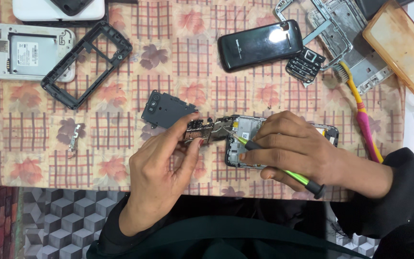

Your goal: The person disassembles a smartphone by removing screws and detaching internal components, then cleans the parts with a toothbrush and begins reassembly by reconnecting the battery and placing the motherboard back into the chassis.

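Right hand (291, 144) grips a green-handled screwdriver (274, 165), tip angled up-left into the opened phone (245, 127) lying crosswise on the counter (34, 124), while left hand (161, 165) pinches the circuit board (202, 132) at the phone's left end.

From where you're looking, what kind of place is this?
Most likely a phone repair bench. An opened phone lies under the right hand, which holds a green screwdriver; the left hand lifts its circuit board. A loose black frame lies nearby.
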